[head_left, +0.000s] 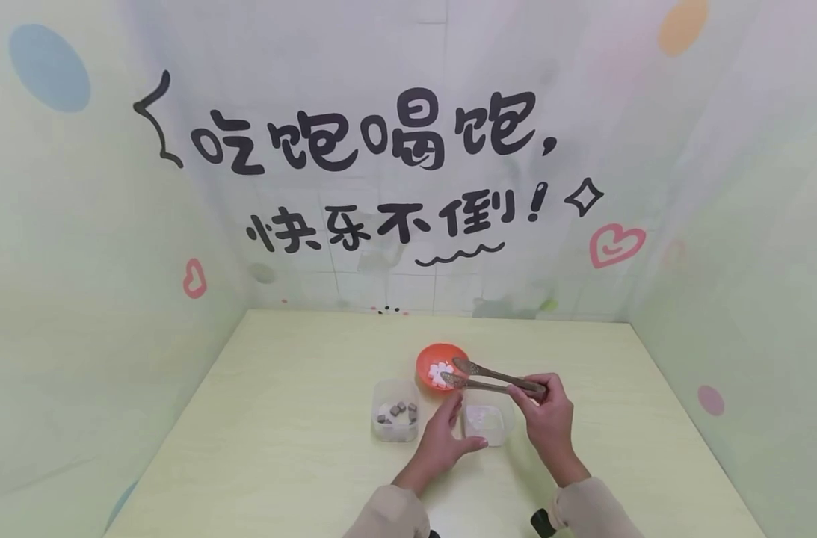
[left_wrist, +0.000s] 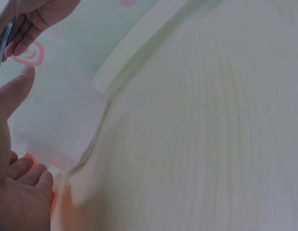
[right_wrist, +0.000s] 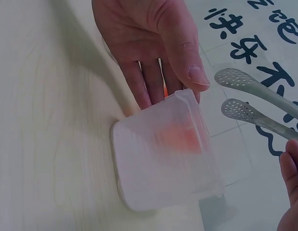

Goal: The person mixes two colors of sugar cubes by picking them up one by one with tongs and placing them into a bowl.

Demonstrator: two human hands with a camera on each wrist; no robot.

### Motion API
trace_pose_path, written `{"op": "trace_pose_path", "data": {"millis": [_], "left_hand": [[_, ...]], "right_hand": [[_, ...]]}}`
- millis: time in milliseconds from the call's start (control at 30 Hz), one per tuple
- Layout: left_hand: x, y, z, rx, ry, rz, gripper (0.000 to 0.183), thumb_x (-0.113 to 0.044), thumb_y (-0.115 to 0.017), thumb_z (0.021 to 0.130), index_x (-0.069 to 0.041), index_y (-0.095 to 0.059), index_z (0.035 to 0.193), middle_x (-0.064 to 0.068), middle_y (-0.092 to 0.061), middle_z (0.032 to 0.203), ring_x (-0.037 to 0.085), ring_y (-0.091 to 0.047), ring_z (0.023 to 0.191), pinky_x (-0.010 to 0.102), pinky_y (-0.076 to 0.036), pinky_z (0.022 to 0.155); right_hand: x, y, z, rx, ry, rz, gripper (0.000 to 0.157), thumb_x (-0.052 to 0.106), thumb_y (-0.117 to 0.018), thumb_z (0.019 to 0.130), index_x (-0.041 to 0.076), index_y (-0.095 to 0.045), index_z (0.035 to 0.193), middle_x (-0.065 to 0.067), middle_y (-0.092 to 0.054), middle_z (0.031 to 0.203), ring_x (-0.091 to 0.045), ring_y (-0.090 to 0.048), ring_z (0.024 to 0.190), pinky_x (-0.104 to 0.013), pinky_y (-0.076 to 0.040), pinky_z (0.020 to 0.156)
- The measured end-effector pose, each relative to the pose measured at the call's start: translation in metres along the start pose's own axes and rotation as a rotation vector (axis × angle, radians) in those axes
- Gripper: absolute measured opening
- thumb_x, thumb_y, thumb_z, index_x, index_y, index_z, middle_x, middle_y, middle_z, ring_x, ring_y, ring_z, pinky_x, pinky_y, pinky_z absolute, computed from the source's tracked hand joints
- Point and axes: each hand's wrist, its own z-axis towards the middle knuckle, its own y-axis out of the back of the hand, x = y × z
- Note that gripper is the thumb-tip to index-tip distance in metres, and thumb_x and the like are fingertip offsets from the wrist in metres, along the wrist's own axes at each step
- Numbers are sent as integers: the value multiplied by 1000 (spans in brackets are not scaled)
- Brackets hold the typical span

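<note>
Pale sleeves (head_left: 389, 514) in front, tongs (head_left: 495, 373) over an orange bowl (head_left: 421, 365)

Beyond those cuffs, the right hand (head_left: 549, 418) pinches the tongs near their handle end; their two arms stand apart, one tip over the white pieces (head_left: 436, 371) in the bowl. The left hand (head_left: 440, 441) has thumb and fingers spread wide about the left side of a clear tub (head_left: 485, 439); whether they press on it, I can't tell. The bowl sits roughly midway between the side edges of the tabletop (head_left: 247, 448), nearer its far edge than the tub.

Close up, the right wrist view gives the holes in the tongs' rounded tips, too small to read from the head. Head view alone shows grey-brown cubes (head_left: 398, 409) in a second tub (head_left: 377, 400), toward the left edge. What the clear tub holds is too faint to make out.
</note>
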Motion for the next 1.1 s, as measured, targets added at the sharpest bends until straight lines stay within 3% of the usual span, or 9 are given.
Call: {"op": "trace_pose_path", "data": {"millis": [333,800,1100], "left_hand": [[2,11,-15,-7,-1,-29,93,-20,-83,77,2,-29,150,21,-35,151,34,-37,136,35,-36,109],[0,38,-41,190,-4,-29,81,-14,-80,81,3,-35,146,20,-40,148,34,-38,136,40,-37,109],[2,62,-52,196,-3,61,55,-19,-78,83,-3,-56,131,12,-59,130,28,-53,123,41,-42,105]], "right_hand": [[4,-4,-4,31,47,79,30,-19,-72,75,-19,-51,96,-34,-64,89,1,-66,76,-15,-55,68],[7,-14,-11,73,79,116,29,-20,-72,74,-18,-52,96,-32,-63,84,-1,-67,75,-13,-54,63],[7,-22,-15,105,94,144,29,-21,-71,74,-19,-52,95,-30,-63,81,-3,-67,73,-12,-52,59]]}}
